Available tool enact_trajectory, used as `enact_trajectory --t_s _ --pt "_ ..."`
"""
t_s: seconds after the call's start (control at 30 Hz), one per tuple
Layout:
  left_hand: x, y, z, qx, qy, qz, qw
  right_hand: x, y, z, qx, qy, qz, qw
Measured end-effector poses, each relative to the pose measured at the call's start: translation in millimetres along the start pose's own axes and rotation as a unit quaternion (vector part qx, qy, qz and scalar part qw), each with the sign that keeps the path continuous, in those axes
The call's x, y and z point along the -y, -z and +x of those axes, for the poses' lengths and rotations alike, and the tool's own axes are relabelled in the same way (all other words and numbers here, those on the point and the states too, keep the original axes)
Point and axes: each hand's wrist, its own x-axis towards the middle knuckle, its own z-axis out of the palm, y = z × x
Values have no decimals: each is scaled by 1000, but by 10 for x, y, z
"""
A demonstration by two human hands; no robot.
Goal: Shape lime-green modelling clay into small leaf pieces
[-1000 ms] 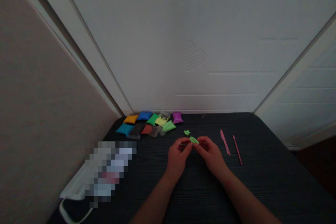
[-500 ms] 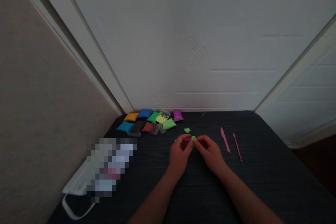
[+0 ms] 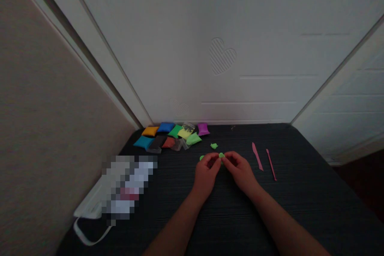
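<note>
My left hand (image 3: 206, 171) and my right hand (image 3: 240, 171) meet over the dark table, pinching a small lump of light green modelling clay (image 3: 221, 155) between thumbs and fingertips. Part of the lump is hidden by the fingers. Behind my left fingers, another light green clay piece (image 3: 202, 158) shows only its edge. A separate small green clay piece (image 3: 214, 146) lies on the table just beyond the hands.
Several packets of coloured clay, among them a purple packet (image 3: 203, 129) and a blue packet (image 3: 166, 127), lie at the back left. A pink plastic knife (image 3: 257, 156) and a thin pink tool (image 3: 271, 164) rest at right. A white mask-like item (image 3: 90, 206) lies front left.
The view has tilted slightly, so the table sits a little higher. Both hands keep pinching the clay lump, with small finger shifts. More of the green piece behind my left hand shows.
</note>
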Motion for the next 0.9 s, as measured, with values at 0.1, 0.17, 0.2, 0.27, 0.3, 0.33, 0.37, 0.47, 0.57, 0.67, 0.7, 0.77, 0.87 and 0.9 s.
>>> enact_trajectory --t_s 0.1,0.17,0.2,0.27,0.3,0.33,0.37,0.47,0.57,0.67,0.7,0.77,0.87,0.9 --pt "-5 4 3 8 5 -6 1000 -9 2 -1 4 7 -15 1000" --pt "-10 8 9 11 8 -7 1000 -7 3 -3 2 9 -23 1000" --pt "-13 10 12 11 10 -8 1000 -4 2 -4 -1 10 -22 1000" --pt "-18 12 17 7 12 -13 1000 2 1 -6 -3 8 -8 1000" --pt "-21 11 17 4 12 -15 1000 4 0 -8 -2 7 0 1000" --pt "-24 10 17 -1 12 -18 1000 4 0 -10 1 5 3 1000" --pt "-26 8 15 -7 12 -20 1000 3 1 -11 5 3 2 1000" --pt "-22 -4 11 -20 14 -21 999 -7 10 -11 11 6 -27 1000" --pt "-1 -16 14 -17 17 -26 999 -8 25 -6 -2 10 -52 999" --pt "20 -15 24 -11 24 -41 999 7 37 -3 4 12 -75 997" --pt "22 -12 26 -8 24 -44 999 14 39 -2 8 12 -83 996" --pt "20 -5 27 -5 23 -45 999 26 39 -3 15 12 -94 995" --pt "12 -3 22 -6 24 -49 998 30 29 -2 12 8 -92 996" --pt "11 -5 20 -9 26 -52 998 27 24 0 8 4 -87 996"
